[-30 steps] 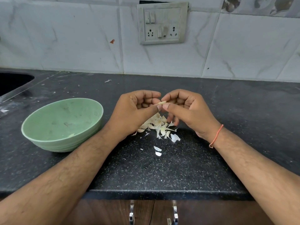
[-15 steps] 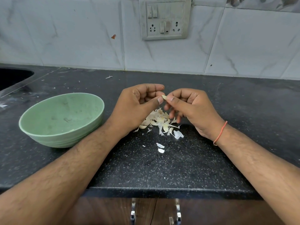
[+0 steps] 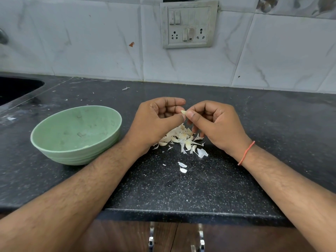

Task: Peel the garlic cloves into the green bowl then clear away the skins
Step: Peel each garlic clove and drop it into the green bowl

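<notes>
**Small garlic clove pinched between both hands above the skins**

Left hand and right hand raised together over the black speckled stone countertop, fingers curled, thumbs and fingertips meeting on one small pale garlic clove. Held clear of the counter, just above a loose heap of papery cream garlic skins. A few stray white flakes lying nearer the counter edge. Thin orange thread band around the right wrist. Round pale green ribbed bowl standing on the counter just left of the left forearm; contents not clear. Grey switch-and-socket plate on the white marble-look tiled wall behind. Dark sink at far left.
</notes>
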